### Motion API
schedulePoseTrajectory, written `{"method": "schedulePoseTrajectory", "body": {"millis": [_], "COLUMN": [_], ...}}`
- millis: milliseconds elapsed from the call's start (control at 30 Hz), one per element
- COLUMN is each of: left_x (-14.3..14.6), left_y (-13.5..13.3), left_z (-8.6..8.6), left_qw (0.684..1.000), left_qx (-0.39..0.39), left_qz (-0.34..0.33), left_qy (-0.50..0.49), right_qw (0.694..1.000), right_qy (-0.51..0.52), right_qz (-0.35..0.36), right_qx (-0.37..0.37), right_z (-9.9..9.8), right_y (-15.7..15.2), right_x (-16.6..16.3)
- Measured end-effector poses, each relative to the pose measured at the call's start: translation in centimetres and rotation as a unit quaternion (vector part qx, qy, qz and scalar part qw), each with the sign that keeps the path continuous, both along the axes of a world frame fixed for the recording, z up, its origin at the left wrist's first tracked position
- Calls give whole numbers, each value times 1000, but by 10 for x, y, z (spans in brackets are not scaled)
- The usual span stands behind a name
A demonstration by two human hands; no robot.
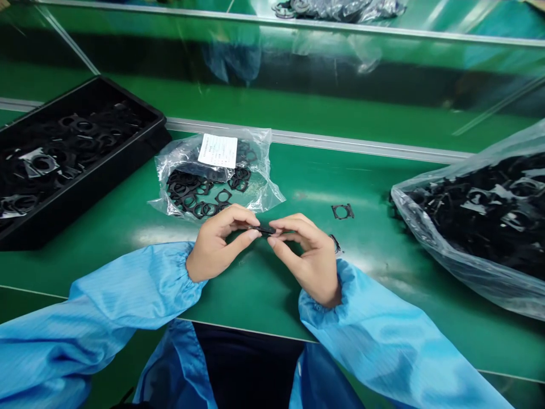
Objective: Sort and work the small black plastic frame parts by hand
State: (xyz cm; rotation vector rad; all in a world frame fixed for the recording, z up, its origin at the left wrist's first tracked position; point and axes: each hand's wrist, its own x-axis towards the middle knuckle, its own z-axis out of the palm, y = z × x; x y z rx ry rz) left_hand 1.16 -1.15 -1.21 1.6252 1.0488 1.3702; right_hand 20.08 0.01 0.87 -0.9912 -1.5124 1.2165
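Black part (267, 230) edge-on between left hand (218, 243) and right hand (310, 257), each grip pinching one end.

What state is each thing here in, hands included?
Left hand: pinching a thin black part
Right hand: pinching its other end
Thin black part: held between both hands
Loose black frame: lying flat
Labelled clear bag: holding black rings; sealing unclear
Large clear bag: open, well filled
Black bin: uncovered, well filled

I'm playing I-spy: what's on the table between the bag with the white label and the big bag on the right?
The head view shows a flat black piece with a hole, plus a dark thing partly hidden behind the right hand.
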Motion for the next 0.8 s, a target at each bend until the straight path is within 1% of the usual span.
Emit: {"method": "schedulePoseTrajectory", "body": {"millis": [67,167,433,500,600,733,800], "left_x": [2,2,-3,-4,-2,0,0], "left_y": [0,-1,1,1,0,3,6], "left_z": [-1,0,3,3,3,5,7], "left_qw": [1000,999,999,999,1000,991,986], "left_qx": [-17,-16,14,11,-20,-99,-128], "left_qz": [-9,-17,-15,-10,3,11,11], "left_qy": [-21,-23,31,34,1,-89,-107], "right_qw": [1000,1000,997,998,999,999,998], "right_qy": [-6,-17,-44,-41,-28,-2,8], "right_qz": [-3,-6,-14,-15,-10,15,22], "right_qx": [4,13,54,53,21,-34,-50], "right_z": [1,2,5,5,2,-5,-7], "right_y": [0,1,2,2,1,0,0], "right_x": [0,1,2,2,1,0,0]}}
